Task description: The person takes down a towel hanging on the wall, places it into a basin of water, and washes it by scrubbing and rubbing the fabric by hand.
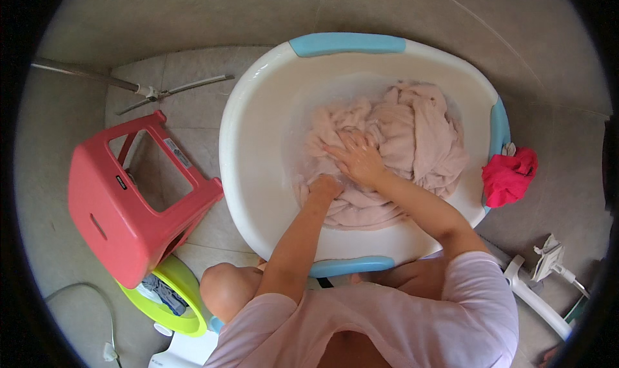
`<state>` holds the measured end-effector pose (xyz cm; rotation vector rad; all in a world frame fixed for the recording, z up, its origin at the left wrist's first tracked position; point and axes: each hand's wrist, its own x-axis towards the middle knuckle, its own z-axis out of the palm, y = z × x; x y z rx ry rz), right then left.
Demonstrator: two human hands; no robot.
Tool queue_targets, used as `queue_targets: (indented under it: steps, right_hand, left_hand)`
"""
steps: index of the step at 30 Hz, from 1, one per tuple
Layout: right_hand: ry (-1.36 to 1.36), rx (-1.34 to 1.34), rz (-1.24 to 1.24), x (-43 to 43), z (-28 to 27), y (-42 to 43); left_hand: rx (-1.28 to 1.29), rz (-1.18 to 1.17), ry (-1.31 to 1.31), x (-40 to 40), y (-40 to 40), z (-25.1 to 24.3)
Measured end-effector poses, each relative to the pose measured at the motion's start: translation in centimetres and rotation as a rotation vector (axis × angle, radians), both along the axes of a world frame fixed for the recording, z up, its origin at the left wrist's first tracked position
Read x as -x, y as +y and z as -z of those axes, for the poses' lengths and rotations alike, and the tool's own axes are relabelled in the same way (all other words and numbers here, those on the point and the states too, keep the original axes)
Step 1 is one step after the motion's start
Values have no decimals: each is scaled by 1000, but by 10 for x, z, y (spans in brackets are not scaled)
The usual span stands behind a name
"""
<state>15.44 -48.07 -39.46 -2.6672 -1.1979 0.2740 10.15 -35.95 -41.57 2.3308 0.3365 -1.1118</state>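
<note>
A large pale pink cloth [411, 136] lies bunched and wet in cloudy water inside a white plastic tub [246, 184] with light blue grips on its rim. My right hand [358, 157] rests on the cloth with its fingers spread, partly wet. Just nearer to me, my left hand [326, 186] reaches down into the folds at the cloth's left part; its fingers are hidden by cloth and water, so its grip cannot be seen.
A pink plastic stool [116, 218] lies tipped at the left, above a lime-green basin [196, 305] holding dark clothes [167, 293]. A red cloth [510, 177] hangs on the tub's right rim. Metal stand legs [152, 94] are at upper left, a white mop-like tool [551, 261] at lower right.
</note>
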Motion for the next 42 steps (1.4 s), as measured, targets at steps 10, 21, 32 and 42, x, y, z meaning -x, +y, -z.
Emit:
queue_targets:
  steps: [10,21,32,42]
  right_hand:
    - [64,-196,188,14,-27,-36]
    - [464,0,344,77,8,-91]
    - [306,-397,1284,-11,-53,-118]
    - [531,-767,397,109,-59,-30]
  left_hand:
    - [-90,282,-377,29,-16,-44]
    - [47,571,-160,25,-40,5]
    - [568,427,-1186,-103,-104,-129]
    - [-143,1016,-618,-105,-28,-59]
